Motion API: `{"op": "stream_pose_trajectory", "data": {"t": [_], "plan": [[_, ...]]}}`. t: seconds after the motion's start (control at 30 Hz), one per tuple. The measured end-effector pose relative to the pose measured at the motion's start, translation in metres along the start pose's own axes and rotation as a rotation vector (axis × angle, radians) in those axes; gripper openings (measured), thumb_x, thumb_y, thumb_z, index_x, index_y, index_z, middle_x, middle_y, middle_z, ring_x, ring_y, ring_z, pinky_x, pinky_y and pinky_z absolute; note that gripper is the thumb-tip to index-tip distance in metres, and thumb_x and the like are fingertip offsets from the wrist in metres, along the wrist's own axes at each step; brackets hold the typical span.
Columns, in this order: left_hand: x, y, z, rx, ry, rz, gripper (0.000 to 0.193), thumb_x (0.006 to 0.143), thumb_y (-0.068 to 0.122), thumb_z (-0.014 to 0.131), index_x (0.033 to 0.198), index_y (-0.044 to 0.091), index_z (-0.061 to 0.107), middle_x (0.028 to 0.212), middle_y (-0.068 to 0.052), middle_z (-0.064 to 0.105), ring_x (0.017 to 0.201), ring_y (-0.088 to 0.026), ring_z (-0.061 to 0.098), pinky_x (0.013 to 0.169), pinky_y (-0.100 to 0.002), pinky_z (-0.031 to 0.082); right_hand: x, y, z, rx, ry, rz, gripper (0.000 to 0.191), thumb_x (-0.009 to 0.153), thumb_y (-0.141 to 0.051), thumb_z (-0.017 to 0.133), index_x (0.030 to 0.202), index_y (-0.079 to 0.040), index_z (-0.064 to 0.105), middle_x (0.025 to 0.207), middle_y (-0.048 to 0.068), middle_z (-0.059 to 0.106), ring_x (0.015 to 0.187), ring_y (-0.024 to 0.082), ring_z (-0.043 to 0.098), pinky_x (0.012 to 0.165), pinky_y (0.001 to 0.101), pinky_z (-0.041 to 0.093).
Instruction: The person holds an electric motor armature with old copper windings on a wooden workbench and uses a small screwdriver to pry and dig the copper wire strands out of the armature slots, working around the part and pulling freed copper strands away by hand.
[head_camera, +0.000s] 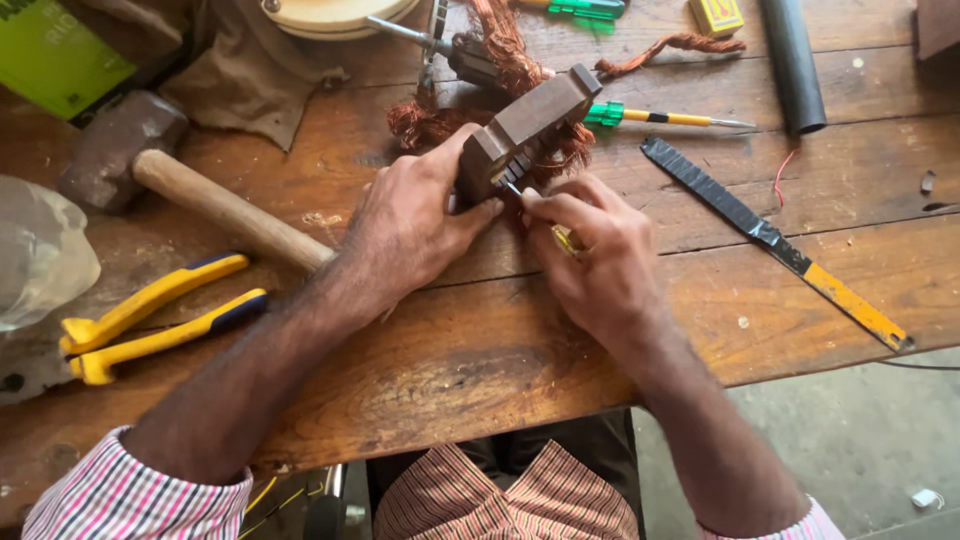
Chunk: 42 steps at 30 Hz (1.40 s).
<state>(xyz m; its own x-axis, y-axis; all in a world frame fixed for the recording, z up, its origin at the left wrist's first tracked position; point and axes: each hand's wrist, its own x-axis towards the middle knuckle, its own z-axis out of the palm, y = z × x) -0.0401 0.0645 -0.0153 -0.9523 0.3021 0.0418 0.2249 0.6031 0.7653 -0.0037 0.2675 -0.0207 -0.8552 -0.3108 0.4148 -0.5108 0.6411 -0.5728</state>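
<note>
On the worn wooden workbench (480, 360), the wooden-handled iron hammer (150, 165) lies at left, above the yellow-handled pliers (160, 320); the tape-wrapped flat file (775, 240) lies at right.

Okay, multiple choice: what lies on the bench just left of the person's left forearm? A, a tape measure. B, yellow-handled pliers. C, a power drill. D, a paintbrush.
B: the yellow-handled pliers lie on the wooden bench beside the left hand's forearm, below the hammer.

I see a worn wooden surface (480, 350), its grain rough and scuffed. The block (525, 130) in my hands looks like dull brown metal, with frayed copper wire (505, 45) bunched behind it. The hammer (150, 160) has a rusty matt head and a smooth wooden handle. The pliers (150, 320) wear glossy yellow plastic grips, and the cloth (245, 70) looks limp and matt.
</note>
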Motion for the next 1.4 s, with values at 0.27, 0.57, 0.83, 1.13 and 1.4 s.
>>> {"op": "stream_pose_trajectory", "data": {"t": [0.27, 0.57, 0.83, 1.13, 1.4], "plan": [[-0.007, -0.005, 0.002, 0.008, 0.057, 0.118, 0.047, 0.085, 0.022, 0.078, 0.128, 0.013, 0.06, 0.101, -0.016, 0.077, 0.097, -0.038, 0.073, 0.084, -0.049, 0.058, -0.014, -0.006, 0.01, 0.075, 0.091, 0.169, 0.022, 0.089, -0.004, 0.074, 0.111, -0.003, 0.077, 0.098, 0.012, 0.073, 0.076, 0.02, 0.072, 0.067, 0.0311, 0.056], [-0.007, -0.007, -0.003, -0.023, 0.031, 0.171, 0.045, 0.084, 0.019, 0.076, 0.126, 0.011, 0.062, 0.101, -0.017, 0.076, 0.094, -0.038, 0.073, 0.082, -0.048, 0.058, -0.013, -0.012, 0.007, 0.09, 0.107, 0.059, 0.021, 0.092, -0.003, 0.071, 0.113, -0.001, 0.076, 0.103, 0.012, 0.074, 0.085, 0.018, 0.073, 0.072, 0.0292, 0.058], [-0.007, -0.016, -0.001, -0.082, 0.015, 0.167, 0.044, 0.084, 0.015, 0.072, 0.127, 0.013, 0.061, 0.103, -0.016, 0.076, 0.095, -0.037, 0.074, 0.084, -0.046, 0.059, 0.023, -0.013, -0.01, -0.036, -0.18, 0.194, 0.018, 0.089, -0.01, 0.07, 0.103, -0.006, 0.08, 0.096, 0.011, 0.077, 0.068, 0.018, 0.074, 0.063, 0.0313, 0.059], [-0.012, -0.014, -0.005, -0.077, 0.037, 0.238, 0.046, 0.084, 0.014, 0.074, 0.128, 0.01, 0.06, 0.11, -0.019, 0.075, 0.103, -0.039, 0.071, 0.087, -0.048, 0.057, 0.047, -0.023, -0.026, -0.142, -0.317, 0.233, 0.019, 0.08, -0.019, 0.074, 0.094, -0.009, 0.082, 0.082, 0.011, 0.077, 0.069, 0.02, 0.074, 0.067, 0.0365, 0.058], [-0.015, -0.006, -0.008, -0.034, 0.019, 0.196, 0.044, 0.082, 0.016, 0.075, 0.124, 0.012, 0.062, 0.107, -0.015, 0.076, 0.099, -0.036, 0.073, 0.088, -0.047, 0.057, 0.028, -0.024, -0.022, -0.033, -0.249, 0.249, 0.019, 0.088, -0.017, 0.07, 0.102, -0.009, 0.079, 0.085, 0.009, 0.078, 0.065, 0.019, 0.073, 0.063, 0.0328, 0.058]]}}
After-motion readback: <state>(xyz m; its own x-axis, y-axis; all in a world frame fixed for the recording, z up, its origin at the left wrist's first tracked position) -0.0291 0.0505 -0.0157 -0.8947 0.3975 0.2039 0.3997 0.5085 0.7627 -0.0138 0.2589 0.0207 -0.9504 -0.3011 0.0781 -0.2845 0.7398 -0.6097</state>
